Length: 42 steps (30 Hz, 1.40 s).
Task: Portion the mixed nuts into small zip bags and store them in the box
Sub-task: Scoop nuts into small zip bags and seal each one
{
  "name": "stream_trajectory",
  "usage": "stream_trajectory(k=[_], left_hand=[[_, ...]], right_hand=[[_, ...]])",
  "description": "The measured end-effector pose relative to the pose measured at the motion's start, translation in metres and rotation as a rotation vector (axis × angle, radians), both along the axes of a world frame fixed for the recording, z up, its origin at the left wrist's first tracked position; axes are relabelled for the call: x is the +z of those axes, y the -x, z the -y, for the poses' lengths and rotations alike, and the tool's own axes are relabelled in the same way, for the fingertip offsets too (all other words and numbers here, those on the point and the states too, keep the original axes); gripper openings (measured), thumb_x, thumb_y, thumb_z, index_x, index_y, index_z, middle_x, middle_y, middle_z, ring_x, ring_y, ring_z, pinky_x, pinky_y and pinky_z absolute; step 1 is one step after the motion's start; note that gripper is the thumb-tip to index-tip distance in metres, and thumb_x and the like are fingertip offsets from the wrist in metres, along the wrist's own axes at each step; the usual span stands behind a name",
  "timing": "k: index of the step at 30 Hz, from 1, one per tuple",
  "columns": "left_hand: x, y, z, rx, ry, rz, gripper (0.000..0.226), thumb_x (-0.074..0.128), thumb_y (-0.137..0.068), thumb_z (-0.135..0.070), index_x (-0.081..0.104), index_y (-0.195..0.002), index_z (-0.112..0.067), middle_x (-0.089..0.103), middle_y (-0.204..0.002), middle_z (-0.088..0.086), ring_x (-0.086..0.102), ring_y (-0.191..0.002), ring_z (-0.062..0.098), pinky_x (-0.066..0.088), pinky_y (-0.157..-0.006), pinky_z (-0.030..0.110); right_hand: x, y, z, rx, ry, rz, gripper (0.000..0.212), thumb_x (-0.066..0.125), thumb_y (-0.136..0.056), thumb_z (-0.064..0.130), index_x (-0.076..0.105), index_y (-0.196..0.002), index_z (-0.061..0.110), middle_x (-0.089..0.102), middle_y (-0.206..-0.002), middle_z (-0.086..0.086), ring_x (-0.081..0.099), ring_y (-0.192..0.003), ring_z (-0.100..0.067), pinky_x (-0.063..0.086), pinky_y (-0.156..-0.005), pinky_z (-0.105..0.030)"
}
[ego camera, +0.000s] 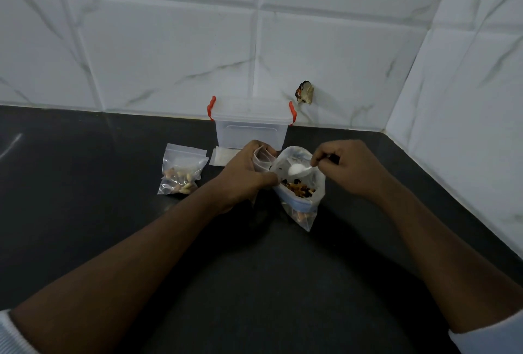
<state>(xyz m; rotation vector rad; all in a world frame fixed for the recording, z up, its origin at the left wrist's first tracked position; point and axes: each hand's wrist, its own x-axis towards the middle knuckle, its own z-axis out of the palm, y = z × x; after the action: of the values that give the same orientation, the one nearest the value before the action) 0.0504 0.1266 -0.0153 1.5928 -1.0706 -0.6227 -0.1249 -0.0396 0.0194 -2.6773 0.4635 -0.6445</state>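
Large clear plastic bag of mixed nuts at frame centre, mouth open upward, resting on the dark countertop. White plastic spoon lying across that mouth, bowl pointing left, handle running right into the right hand, closed in a pinch on it. Small empty clear zip bag just left of the big bag, touching it, clutched in the left hand with fingers curled round it; mouth hard to make out. Likely next: spoon dipping, then carrying left. Filled small zip bag further left; lidded translucent box with red clips behind, against the tiled wall.
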Motion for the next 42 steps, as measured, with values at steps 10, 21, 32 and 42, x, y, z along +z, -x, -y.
stream_trajectory(k=[10,21,32,42], left_hand=[[0.001,0.0,0.001,0.002,-0.019,-0.003,0.05,0.076,-0.084,-0.006,0.05,-0.123,-0.025,0.058,-0.122,-0.002,0.06,-0.113,0.016,0.057,-0.092,0.032],[0.0,-0.002,0.002,-0.012,-0.036,0.01,0.051,0.077,-0.085,-0.01,0.049,-0.125,-0.026,0.059,-0.123,-0.003,0.061,-0.114,0.017,0.056,-0.092,0.031],[-0.001,-0.001,0.002,-0.022,-0.021,-0.012,0.05,0.077,-0.084,-0.008,0.051,-0.122,-0.027,0.061,-0.123,-0.003,0.062,-0.115,0.016,0.057,-0.096,0.035],[-0.005,-0.003,0.002,-0.057,0.032,-0.057,0.058,0.079,-0.082,-0.007,0.049,-0.128,-0.025,0.063,-0.125,-0.002,0.063,-0.117,0.017,0.054,-0.1,0.037]], right_hand=[[0.001,-0.002,0.003,0.006,0.05,-0.121,0.021,0.061,-0.09,0.01,0.078,-0.087,0.023,0.07,-0.078,0.012,0.061,-0.068,0.0,0.041,-0.062,-0.021],[-0.007,-0.007,0.002,-0.112,-0.684,0.131,0.022,0.057,-0.094,0.0,0.076,-0.085,0.008,0.076,-0.086,-0.012,0.055,-0.056,-0.01,0.039,-0.046,-0.021],[-0.004,-0.005,0.012,-0.195,-1.158,0.353,0.021,0.051,-0.094,-0.006,0.07,-0.089,0.0,0.066,-0.083,-0.014,0.051,-0.052,-0.007,0.034,-0.044,-0.019],[0.0,-0.013,-0.025,0.216,-0.945,0.37,0.026,0.052,-0.098,-0.01,0.072,-0.093,0.006,0.072,-0.113,-0.024,0.061,-0.075,-0.02,0.051,-0.07,-0.031]])
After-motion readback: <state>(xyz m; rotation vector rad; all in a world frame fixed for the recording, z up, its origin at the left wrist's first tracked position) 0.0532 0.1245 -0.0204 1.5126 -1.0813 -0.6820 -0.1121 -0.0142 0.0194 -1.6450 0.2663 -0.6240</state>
